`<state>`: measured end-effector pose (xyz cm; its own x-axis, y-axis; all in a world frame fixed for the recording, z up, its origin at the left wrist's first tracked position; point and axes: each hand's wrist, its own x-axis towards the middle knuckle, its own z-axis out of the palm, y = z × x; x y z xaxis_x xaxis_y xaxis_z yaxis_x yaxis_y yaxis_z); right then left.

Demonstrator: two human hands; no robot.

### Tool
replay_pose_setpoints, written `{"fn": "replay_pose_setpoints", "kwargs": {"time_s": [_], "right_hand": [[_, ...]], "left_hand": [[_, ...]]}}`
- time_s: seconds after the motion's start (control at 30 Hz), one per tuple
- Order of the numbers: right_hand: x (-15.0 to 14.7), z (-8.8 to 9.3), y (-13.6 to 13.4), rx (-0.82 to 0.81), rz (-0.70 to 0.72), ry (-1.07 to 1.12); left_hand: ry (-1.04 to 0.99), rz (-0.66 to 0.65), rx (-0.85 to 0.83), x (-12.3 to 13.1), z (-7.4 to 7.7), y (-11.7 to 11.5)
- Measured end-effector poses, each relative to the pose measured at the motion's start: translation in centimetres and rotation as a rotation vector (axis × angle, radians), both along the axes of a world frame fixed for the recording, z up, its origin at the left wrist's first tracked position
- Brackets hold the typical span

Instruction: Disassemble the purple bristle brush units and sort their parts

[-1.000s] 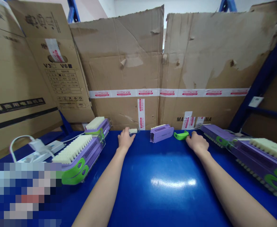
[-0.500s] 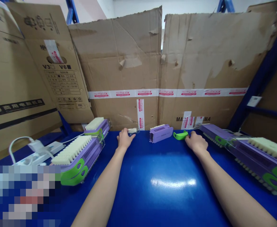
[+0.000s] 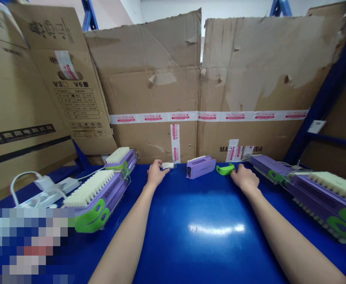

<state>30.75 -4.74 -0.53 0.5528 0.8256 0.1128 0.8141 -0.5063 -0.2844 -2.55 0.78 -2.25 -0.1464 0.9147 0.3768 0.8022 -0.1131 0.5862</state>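
At the far side of the blue table, my left hand (image 3: 156,173) has its thumb in front of and its fingers behind a small clear plastic piece (image 3: 168,165) with cream material inside. A purple brush body (image 3: 201,168) with a slotted top, cream bristles behind and an open near end stands between my hands, touched by neither. My right hand (image 3: 245,177), fingers curled, grips the right end of a curved bright green handle piece (image 3: 224,170). Its fingertips are partly hidden.
Purple-and-green brushes with cream bristles lie at left (image 3: 99,197) and right (image 3: 323,193). A white power strip (image 3: 51,191) with a plugged-in cable sits on the left. Cardboard sheets (image 3: 155,86) wall off the back; a blue metal post (image 3: 323,86) rises at right.
My left fingers have shifted slightly, and more of the clear piece shows beside them. My right hand and the green handle piece look the same.
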Motion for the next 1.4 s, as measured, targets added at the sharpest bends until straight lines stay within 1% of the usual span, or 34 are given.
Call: {"fn": "replay_pose_setpoints", "kwargs": {"time_s": [0.23, 0.43, 0.57, 0.7, 0.77, 0.87, 1.03, 1.1, 1.2, 1.27, 1.3, 1.37, 1.4], "right_hand": [[0.1, -0.1, 0.1, -0.007, -0.002, -0.005], [0.0, -0.1, 0.1, -0.008, 0.001, -0.011], [0.0, 0.0, 0.0, -0.013, -0.002, -0.004], [-0.1, 0.1, -0.1, -0.012, 0.002, -0.006], [-0.1, 0.1, -0.1, -0.011, 0.003, -0.007], [-0.2, 0.1, -0.1, -0.01, 0.008, -0.01], [-0.1, 0.0, 0.0, -0.004, 0.01, -0.005], [0.0, -0.1, 0.0, 0.0, 0.011, -0.004], [0.0, -0.1, 0.0, 0.005, 0.014, 0.005], [-0.2, -0.1, -0.1, 0.034, 0.005, -0.007], [-0.3, 0.0, -0.2, 0.078, -0.004, -0.035], [-0.7, 0.2, -0.3, 0.221, -0.003, -0.13], [-1.0, 0.2, -0.3, 0.307, 0.022, -0.182]], "left_hand": [[0.057, 0.006, -0.009, 0.3, 0.1, -0.2], [0.012, -0.071, -0.049, 0.4, 0.0, 0.0], [0.125, -0.089, -0.028, 0.6, 0.0, -0.2], [0.316, -0.082, 0.113, 0.7, 0.1, -1.0], [0.384, -0.098, 0.165, 0.9, 0.2, -1.4], [0.415, -0.135, 0.195, 1.1, 0.3, -1.7], [0.428, -0.208, 0.146, 1.5, 0.6, -1.9], [0.455, -0.162, 0.139, 1.6, 0.5, -1.8], [0.501, -0.039, 0.164, 1.6, 0.4, -1.8], [0.523, -0.009, 0.208, 1.6, 0.5, -1.9], [0.533, -0.016, 0.238, 1.6, 0.6, -2.0], [0.554, -0.066, 0.303, 1.8, 0.9, -2.3], [0.565, -0.105, 0.332, 2.1, 1.0, -2.5]]}}
